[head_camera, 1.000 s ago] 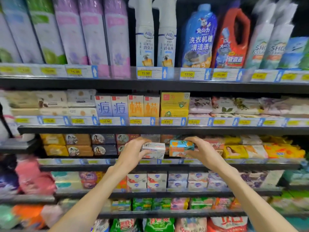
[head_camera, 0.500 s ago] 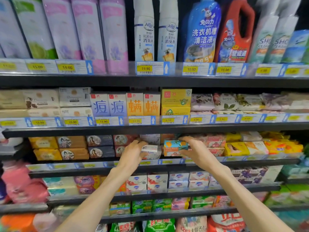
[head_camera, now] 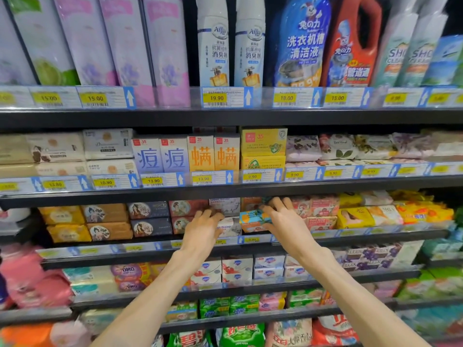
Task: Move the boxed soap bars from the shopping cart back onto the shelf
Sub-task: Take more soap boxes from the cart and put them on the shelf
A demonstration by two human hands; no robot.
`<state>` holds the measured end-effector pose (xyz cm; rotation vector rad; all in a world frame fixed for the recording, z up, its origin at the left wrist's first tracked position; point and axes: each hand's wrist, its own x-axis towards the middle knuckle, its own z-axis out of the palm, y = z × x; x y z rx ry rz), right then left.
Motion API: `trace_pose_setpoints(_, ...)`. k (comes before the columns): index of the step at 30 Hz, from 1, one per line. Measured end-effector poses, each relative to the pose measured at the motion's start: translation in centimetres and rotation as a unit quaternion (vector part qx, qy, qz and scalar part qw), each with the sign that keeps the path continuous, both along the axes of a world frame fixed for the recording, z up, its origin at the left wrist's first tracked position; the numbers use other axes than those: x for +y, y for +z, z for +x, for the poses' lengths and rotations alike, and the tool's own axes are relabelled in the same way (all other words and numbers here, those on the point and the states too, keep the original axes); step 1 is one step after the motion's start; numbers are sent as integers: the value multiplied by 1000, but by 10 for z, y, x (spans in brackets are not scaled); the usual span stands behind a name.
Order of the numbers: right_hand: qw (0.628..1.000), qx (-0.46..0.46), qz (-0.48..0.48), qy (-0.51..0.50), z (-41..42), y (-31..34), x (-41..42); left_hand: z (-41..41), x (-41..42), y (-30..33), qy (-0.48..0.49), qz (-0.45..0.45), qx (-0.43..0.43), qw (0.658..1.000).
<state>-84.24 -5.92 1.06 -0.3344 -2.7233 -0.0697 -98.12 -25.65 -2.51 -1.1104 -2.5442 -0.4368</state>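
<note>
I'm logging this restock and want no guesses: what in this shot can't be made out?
- Head view: the white soap box is half covered by the left hand, so its label and the grip cannot be read.
- The right hand hides the end of the orange and teal soap box.
- The shopping cart is out of frame.
- Price tags below the hands are blurred.
</note>
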Motion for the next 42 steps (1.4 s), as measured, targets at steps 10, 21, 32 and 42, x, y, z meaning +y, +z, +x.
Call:
trace_pose_setpoints(10,992,-14,119,-38,-7,-15,7,-2,0,-5,10,2,20,1000)
trace_pose_setpoints(21,987,-17,157,-28,-23,-36,8,-6,4,-10,-6,18,-1,1000)
trace_pose_setpoints(32,992,-48,115,-13,-26,-31,3,-4,8,-10,-5,11,1,1000)
trace_pose_setpoints(42,993,-12,114,13,-26,-27,-3,7,-1,-5,-2,-6,25,1000)
